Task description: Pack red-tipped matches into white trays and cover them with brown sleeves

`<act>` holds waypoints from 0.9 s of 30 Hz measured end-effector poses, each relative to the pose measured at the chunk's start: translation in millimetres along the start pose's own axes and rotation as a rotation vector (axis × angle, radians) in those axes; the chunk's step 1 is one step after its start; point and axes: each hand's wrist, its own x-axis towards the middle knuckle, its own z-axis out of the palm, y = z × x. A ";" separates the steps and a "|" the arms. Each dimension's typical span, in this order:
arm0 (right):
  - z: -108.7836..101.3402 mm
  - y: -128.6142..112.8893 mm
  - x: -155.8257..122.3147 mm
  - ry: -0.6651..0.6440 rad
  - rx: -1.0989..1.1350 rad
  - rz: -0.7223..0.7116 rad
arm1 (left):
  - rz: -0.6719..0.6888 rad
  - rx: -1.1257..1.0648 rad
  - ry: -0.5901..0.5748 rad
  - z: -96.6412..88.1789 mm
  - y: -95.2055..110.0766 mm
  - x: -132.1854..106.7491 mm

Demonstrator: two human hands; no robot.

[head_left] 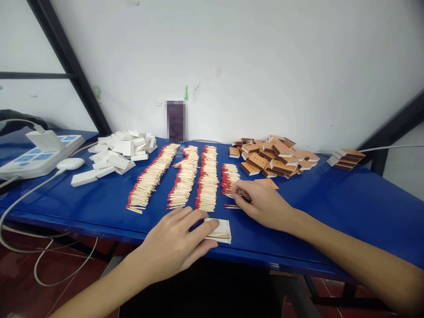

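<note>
- Along the near edge of a blue table (331, 212), a person's two bare hands work well apart from each other.
- Left hand (179, 238) is clamped on a small white tray (224, 225), thumb on the near side and fingers reaching over the top; matchsticks (218, 235) lie inside, just beyond the fingertips.
- Right hand (263, 201) curls, thumb and fingers close together, at the near end of a short row of red-tipped matches (230, 174); whether it pinches any cannot be told.
- Just below the right fingertips, a few loose matches (232, 206) lie on the tabletop.
- Beyond the left hand, three longer rows of matches (207, 181) run away from the person, red heads to the left.
- Farther off, past the left hand's side, sits a pile of white trays (124, 148), near a white power strip (20, 163).
- Past the right hand, orange-and-brown matchboxes (276, 157) lie heaped, with a neat stack of boxes (347, 158) farther right.
</note>
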 end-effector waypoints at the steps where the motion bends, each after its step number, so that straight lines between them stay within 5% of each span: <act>1: 0.9 -1.1 0.5 -0.002 0.005 0.020 | -0.002 -0.001 -0.004 0.1 -0.1 -0.1; 27: -3.2 4.1 0.0 -0.056 0.046 -0.027 | 0.001 0.020 0.001 1.5 -0.4 0.3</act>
